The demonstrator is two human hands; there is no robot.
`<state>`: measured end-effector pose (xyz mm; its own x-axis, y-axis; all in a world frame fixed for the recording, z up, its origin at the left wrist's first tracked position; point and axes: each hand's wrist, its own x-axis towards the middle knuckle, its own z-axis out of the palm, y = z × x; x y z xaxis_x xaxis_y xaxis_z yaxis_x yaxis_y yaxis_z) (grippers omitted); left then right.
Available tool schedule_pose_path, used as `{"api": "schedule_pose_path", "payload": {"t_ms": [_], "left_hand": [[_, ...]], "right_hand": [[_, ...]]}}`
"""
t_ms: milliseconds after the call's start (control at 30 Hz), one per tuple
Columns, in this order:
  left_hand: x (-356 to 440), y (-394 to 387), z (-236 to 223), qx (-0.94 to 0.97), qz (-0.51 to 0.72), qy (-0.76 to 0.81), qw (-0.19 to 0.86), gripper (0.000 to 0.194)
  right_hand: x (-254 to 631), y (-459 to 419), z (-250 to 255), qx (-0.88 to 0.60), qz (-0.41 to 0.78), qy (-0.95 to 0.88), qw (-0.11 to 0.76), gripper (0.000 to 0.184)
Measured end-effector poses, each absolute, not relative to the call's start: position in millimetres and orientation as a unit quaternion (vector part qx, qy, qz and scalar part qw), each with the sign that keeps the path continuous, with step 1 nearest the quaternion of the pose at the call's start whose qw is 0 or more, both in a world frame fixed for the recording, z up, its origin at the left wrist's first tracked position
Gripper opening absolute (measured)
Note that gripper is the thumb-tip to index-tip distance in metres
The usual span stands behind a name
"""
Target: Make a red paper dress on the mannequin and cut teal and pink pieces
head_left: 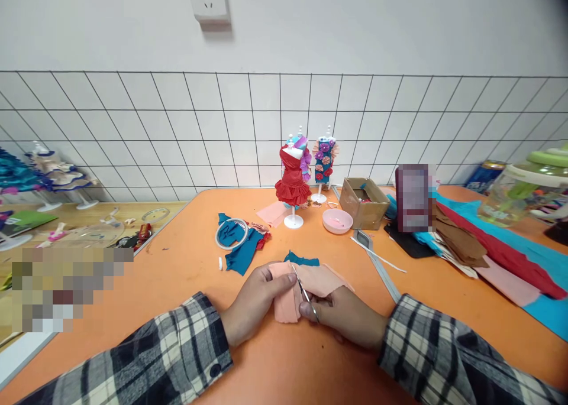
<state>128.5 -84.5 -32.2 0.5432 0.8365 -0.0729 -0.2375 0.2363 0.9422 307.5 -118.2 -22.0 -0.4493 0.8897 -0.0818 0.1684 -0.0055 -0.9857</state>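
Observation:
A piece of peach crepe paper, folded over, is pinched between the thumb and fingers of my left hand. My right hand grips a small pair of scissors, thumb at the handle loop. The blades lie against the peach paper near my left thumb; whether they are parted I cannot tell. More of the peach paper stretches right, above my right hand. Just behind it lies a teal strip. A miniature dress form in a red ruffled dress stands farther back.
Left of centre, a white tape roll rests on teal scraps. Toward the back are a pink bowl, a cardboard box and another dress form. Coloured crepe sheets and a clear jug occupy the right.

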Motion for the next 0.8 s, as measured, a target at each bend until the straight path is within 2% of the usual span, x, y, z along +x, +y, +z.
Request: {"api": "schedule_pose_path", "payload": {"t_ms": [233, 500, 600, 800], "left_hand": [[129, -85, -31, 0.494, 0.376, 0.305, 0.722, 0.029], [127, -83, -29, 0.481, 0.422, 0.362, 0.678, 0.028], [126, -81, -31, 0.475, 0.431, 0.383, 0.665, 0.025], [126, -81, -33, 0.447, 0.424, 0.353, 0.704, 0.023]], "right_hand": [[308, -118, -17, -0.381, 0.582, -0.625, 0.355, 0.041], [305, -114, -31, -0.355, 0.546, -0.646, 0.398, 0.039], [305, -114, -29, -0.359, 0.553, -0.644, 0.389, 0.036], [308, -117, -17, -0.402, 0.535, -0.653, 0.354, 0.035]]}}
